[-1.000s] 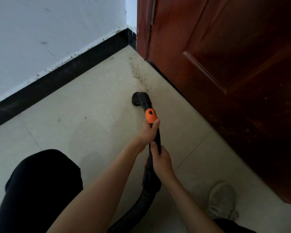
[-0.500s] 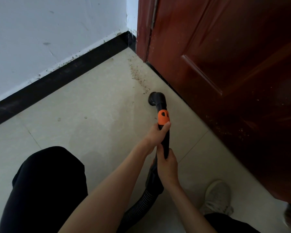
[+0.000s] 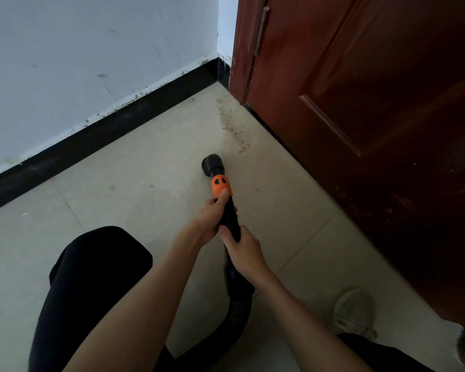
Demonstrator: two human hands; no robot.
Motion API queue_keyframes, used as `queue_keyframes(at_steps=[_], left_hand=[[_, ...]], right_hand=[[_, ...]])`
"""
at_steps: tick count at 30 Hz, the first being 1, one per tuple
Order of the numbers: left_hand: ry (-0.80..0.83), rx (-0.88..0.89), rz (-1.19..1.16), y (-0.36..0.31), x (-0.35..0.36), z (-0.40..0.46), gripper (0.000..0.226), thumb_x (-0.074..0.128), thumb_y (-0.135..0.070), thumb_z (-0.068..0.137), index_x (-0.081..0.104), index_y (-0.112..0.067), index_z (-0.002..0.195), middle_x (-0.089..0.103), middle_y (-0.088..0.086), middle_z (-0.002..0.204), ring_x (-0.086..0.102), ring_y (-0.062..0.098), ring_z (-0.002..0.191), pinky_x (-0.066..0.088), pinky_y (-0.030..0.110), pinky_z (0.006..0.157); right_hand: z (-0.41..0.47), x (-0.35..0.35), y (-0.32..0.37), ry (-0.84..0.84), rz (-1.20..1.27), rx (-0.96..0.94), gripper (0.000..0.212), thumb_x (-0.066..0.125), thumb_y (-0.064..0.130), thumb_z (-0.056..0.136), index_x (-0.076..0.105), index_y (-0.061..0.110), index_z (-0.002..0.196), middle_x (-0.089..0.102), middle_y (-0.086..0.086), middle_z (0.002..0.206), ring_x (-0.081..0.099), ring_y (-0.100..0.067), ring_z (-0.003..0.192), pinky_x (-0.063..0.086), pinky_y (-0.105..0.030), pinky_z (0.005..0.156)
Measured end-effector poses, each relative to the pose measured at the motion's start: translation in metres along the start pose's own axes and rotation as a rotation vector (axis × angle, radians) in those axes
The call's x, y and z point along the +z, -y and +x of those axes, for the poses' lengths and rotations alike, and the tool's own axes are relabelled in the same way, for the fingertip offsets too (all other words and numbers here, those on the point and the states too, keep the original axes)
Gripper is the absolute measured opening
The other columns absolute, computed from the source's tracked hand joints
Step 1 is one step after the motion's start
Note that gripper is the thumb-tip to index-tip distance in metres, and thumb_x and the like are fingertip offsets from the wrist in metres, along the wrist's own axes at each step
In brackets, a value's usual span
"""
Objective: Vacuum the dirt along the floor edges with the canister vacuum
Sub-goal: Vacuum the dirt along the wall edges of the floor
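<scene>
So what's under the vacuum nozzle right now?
The nozzle sits on bare beige floor tile, short of the dirt trail beside the door. Anything directly beneath its mouth is hidden.

Soft, dim, even light fills the scene. The white wall is brightest; the door falls dark rightward. Wide-angle bending curves the baseboard; focus is slightly soft.

Pale tiled floor, brown dirt strewn beside door, vacuum nozzle resting nearby

Black hose with orange collar, reddish-brown door, beige floor, black skirting
</scene>
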State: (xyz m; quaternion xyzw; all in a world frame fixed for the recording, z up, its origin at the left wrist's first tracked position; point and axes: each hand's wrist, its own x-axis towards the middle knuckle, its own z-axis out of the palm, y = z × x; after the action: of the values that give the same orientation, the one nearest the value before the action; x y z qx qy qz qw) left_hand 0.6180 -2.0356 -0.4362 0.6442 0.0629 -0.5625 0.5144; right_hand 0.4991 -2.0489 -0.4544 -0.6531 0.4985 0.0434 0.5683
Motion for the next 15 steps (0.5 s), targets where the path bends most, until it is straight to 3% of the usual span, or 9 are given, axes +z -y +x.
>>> queue_keyframes(at_steps=[3, 7, 12, 15], left_hand=[[-0.027, -0.027, -0.135, 0.012, -0.014, -0.009, 0.038, 0.039, -0.033, 0.102, 0.044, 0.001, 0.116, 0.058, 0.012, 0.089, 0.058, 0.021, 0.077, 0.051, 0.031, 0.069], [-0.025, -0.06, -0.222, 0.03, -0.018, -0.018, 0.046, 0.039, -0.035, 0.101, 0.043, 0.005, 0.124, 0.058, 0.012, 0.092, 0.058, 0.02, 0.078, 0.049, 0.032, 0.067], [-0.007, -0.02, -0.22, 0.024, -0.01, -0.014, 0.048, 0.039, -0.037, 0.101, 0.043, 0.005, 0.124, 0.057, 0.011, 0.091, 0.058, 0.02, 0.078, 0.051, 0.03, 0.071], [0.022, -0.007, -0.199, 0.012, -0.005, -0.005, 0.05, 0.039, -0.035, 0.101, 0.043, 0.008, 0.126, 0.057, 0.011, 0.09, 0.057, 0.019, 0.076, 0.05, 0.029, 0.071]], right_hand=[[-0.011, 0.004, -0.003, 0.076, -0.013, -0.006, 0.033, 0.055, 0.056, 0.091, 0.053, 0.028, 0.074, 0.058, 0.009, 0.071, 0.056, -0.003, 0.061, 0.034, -0.009, 0.043], [-0.025, 0.002, -0.013, 0.085, 0.0, 0.059, 0.045, 0.059, 0.059, 0.087, 0.055, 0.023, 0.059, 0.059, 0.009, 0.057, 0.058, -0.006, 0.056, 0.038, -0.015, 0.048], [-0.032, -0.007, -0.027, 0.181, 0.192, 0.111, 0.039, 0.061, 0.049, 0.091, 0.06, 0.017, 0.068, 0.064, -0.002, 0.068, 0.063, -0.021, 0.067, 0.045, -0.032, 0.067], [-0.034, -0.001, -0.033, 0.083, 0.315, 0.117, 0.031, 0.065, 0.037, 0.092, 0.059, 0.015, 0.071, 0.061, -0.004, 0.067, 0.059, -0.025, 0.067, 0.045, -0.038, 0.068]])
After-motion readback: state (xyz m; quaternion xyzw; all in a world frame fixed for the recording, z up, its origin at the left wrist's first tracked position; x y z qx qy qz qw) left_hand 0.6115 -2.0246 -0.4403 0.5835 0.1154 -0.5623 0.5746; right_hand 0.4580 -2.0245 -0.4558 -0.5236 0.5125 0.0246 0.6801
